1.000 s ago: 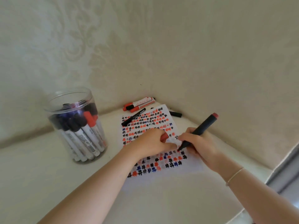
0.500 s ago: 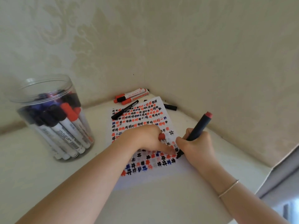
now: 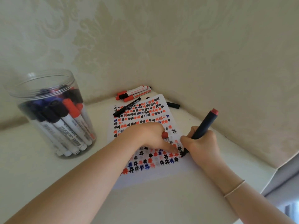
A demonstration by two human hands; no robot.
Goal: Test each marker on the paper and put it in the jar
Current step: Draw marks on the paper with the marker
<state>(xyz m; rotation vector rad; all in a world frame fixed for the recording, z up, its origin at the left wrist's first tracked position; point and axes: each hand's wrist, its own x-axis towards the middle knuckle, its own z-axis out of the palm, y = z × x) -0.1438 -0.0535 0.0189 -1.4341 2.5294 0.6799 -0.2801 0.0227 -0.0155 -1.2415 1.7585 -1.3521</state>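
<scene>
While the right hand [image 3: 201, 147] is gripping the dark marker [image 3: 203, 126] with curled fingers, its tip is touching the paper [image 3: 146, 180] just below the grip. Beside that grip, the left hand [image 3: 148, 136] is pressing the sheet and pinching a red cap [image 3: 165, 135] — the jar [image 3: 53, 113] is standing well apart, beyond the left arm.

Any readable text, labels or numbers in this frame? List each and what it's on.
"WHITEBOARD": partly legible, on a white marker barrel inside the jar.
Barcode on a marker in the jar: digits too small to read.
Print on the red markers by the wall: blurred, unreadable.
Paper: hash-like test marks only, no words.
</scene>
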